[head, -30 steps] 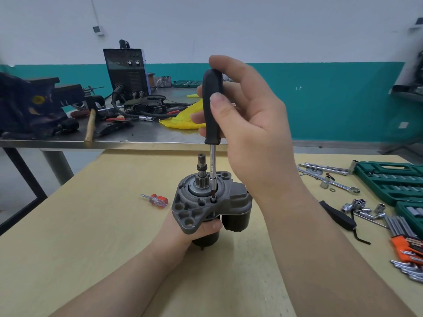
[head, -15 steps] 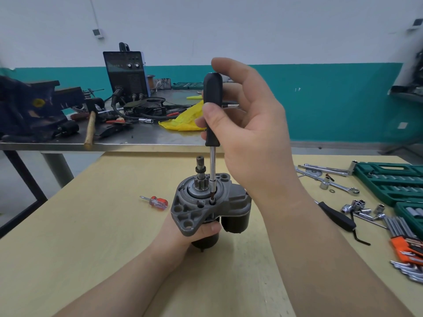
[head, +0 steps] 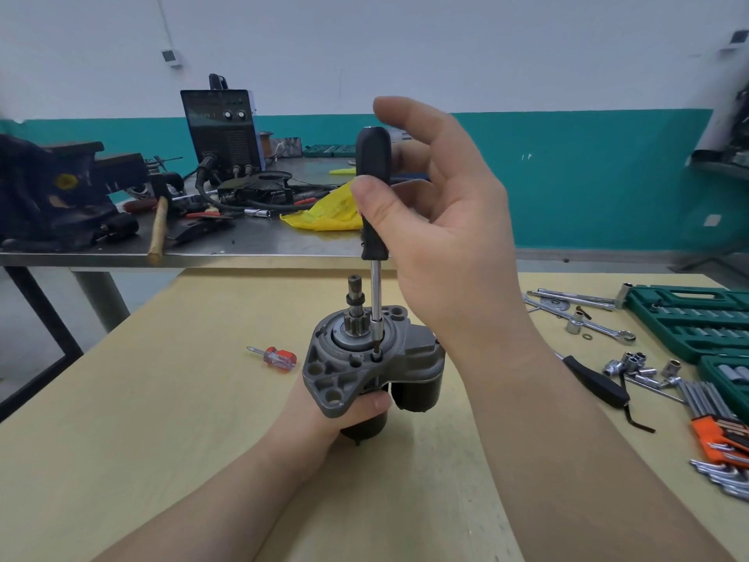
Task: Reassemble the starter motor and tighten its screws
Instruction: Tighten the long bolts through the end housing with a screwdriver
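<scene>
Starter motor [head: 367, 358] upright on wooden surface [head: 162, 419], gripped from below by left hand [head: 356, 407]. Right hand [head: 437, 237] pinching black screwdriver [head: 375, 204], tip in housing screw hole. No legible writing.

Grey starter motor [head: 364, 367], black-handled screwdriver [head: 373, 188], pale yellow table [head: 142, 419], green socket case [head: 689, 322].
</scene>
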